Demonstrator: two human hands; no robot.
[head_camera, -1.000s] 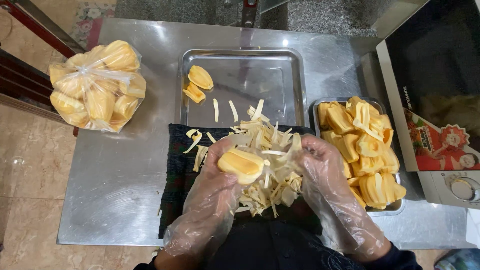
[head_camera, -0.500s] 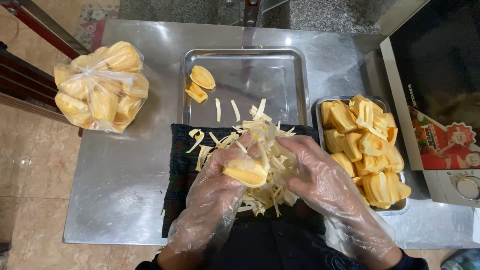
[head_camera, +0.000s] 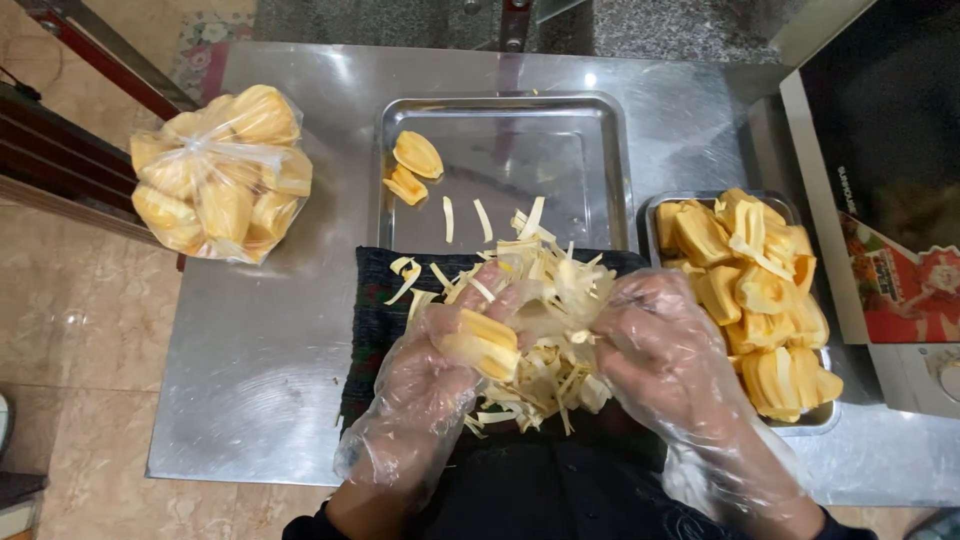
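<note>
At the far left of the steel table (head_camera: 270, 340), a clear bag of yellow fruit pods (head_camera: 222, 172) is seen, tied shut and well apart from the work. Further in, a large tray (head_camera: 600, 130) holds two cleaned pods (head_camera: 412, 168) and a few pale strips. Below it, a dark cloth (head_camera: 372, 310) is spread at the table's near edge, heaped with stringy trimmings (head_camera: 545, 300).

The left hand (head_camera: 430, 390), in a loose plastic glove, is closed around a yellow pod (head_camera: 485, 343), which is held just above the cloth and touching the heap. The right hand (head_camera: 665, 345), also gloved, is curled beside it, fingers pinched on what appears to be pale fibre at the pod's end; exactly what is pinched cannot be told through the glove.

The pod is best held firmly but not squeezed, so the soft flesh is not bruised, and the strips are best pulled away from the body in short tugs over the cloth, so that waste falls onto the heap and not into the trays.

At the right, a smaller tray (head_camera: 826, 418) is piled with untrimmed pods (head_camera: 755, 290).
</note>
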